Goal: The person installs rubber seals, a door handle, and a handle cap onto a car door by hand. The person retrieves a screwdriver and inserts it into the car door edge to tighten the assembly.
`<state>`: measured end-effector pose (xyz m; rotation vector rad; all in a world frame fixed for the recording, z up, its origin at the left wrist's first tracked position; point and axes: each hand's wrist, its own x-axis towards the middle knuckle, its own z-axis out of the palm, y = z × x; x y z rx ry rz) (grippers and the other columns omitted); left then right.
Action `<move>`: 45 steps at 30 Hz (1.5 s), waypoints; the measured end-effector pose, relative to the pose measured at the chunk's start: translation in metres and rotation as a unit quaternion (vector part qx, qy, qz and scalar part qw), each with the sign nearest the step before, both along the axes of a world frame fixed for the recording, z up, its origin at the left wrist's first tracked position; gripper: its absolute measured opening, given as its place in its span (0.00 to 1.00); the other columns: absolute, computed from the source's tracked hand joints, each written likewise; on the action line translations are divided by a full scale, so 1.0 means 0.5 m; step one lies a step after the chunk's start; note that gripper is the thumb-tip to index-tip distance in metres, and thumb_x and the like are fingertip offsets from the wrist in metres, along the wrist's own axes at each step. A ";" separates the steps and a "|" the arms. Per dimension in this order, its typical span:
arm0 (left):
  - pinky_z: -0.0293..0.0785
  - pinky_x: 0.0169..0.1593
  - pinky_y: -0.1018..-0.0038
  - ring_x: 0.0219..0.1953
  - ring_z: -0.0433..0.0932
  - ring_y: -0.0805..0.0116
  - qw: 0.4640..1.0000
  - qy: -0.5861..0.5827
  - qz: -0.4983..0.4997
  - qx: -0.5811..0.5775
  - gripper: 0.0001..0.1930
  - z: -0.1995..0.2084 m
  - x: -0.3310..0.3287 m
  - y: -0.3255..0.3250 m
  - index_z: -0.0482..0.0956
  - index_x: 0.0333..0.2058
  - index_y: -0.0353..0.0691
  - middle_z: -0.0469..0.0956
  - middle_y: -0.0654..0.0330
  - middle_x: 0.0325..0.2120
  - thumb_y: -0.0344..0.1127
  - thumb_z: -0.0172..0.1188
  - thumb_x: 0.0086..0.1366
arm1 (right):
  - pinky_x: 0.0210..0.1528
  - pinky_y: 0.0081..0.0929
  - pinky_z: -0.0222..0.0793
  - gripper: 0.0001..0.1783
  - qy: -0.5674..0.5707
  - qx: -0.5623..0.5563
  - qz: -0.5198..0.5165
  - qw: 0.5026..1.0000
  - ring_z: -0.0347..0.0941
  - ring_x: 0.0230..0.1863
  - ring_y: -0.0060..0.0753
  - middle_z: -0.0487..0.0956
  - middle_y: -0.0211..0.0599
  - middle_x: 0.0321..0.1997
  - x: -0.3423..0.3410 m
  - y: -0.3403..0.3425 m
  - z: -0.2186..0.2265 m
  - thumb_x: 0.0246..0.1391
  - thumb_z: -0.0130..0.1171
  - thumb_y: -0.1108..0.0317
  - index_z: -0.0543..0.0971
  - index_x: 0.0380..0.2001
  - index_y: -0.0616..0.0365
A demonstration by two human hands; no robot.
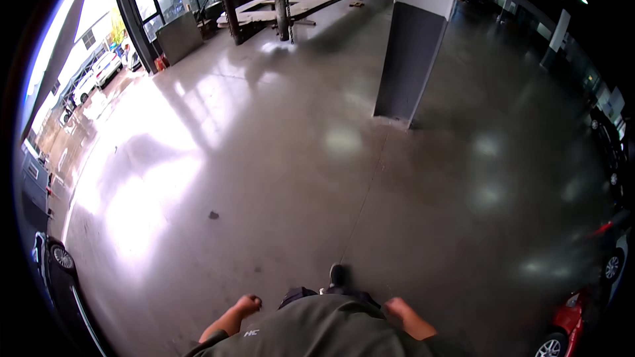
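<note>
My left hand (249, 304) hangs beside my left hip, its fingers curled into a loose fist with nothing showing in it. On the other side my right hand (397, 308) hangs by my right hip. It is smeared by motion, so its fingers cannot be made out. Neither hand touches anything I can see. Between them are my dark green shirt (317, 327) and one dark shoe (338, 274) on the smooth grey floor (284, 178).
Ahead to the right stands a white and dark grey pillar (413, 53). A long metal frame rack (317, 3) and dark posts (280, 0) stand at the far left. Cars flank me: a black one (63, 291) left, a red one (569, 324) right. A dark spot (213, 215) marks the floor.
</note>
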<state>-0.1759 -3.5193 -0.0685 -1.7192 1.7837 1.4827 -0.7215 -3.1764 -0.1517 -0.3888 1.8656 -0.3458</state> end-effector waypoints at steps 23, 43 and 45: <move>0.82 0.50 0.60 0.43 0.87 0.49 0.983 0.021 -0.002 -0.182 0.16 0.028 -0.955 -1.874 0.88 0.42 0.38 0.88 0.47 0.37 0.41 0.55 0.67 | 0.39 0.40 0.78 0.17 -0.149 -0.052 -0.134 0.978 0.81 0.38 0.37 0.86 0.41 0.41 -0.782 -1.440 0.003 0.63 0.64 0.60 0.87 0.46 0.62; 0.79 0.57 0.60 0.51 0.85 0.54 0.987 -0.099 -0.086 0.091 0.23 -0.137 -1.691 -2.800 0.87 0.49 0.41 0.87 0.50 0.46 0.51 0.52 0.70 | 0.34 0.29 0.76 0.13 0.090 -0.329 -0.099 0.935 0.79 0.33 0.25 0.83 0.34 0.36 -1.972 -3.263 0.238 0.67 0.60 0.67 0.81 0.49 0.63; 0.79 0.57 0.60 0.52 0.85 0.53 0.981 -0.093 -0.155 0.073 0.24 -0.152 -1.815 -2.989 0.86 0.50 0.42 0.87 0.50 0.47 0.52 0.52 0.70 | 0.32 0.30 0.76 0.14 0.103 -0.276 -0.137 0.946 0.78 0.31 0.26 0.83 0.34 0.33 -2.046 -3.311 0.129 0.66 0.62 0.66 0.82 0.49 0.63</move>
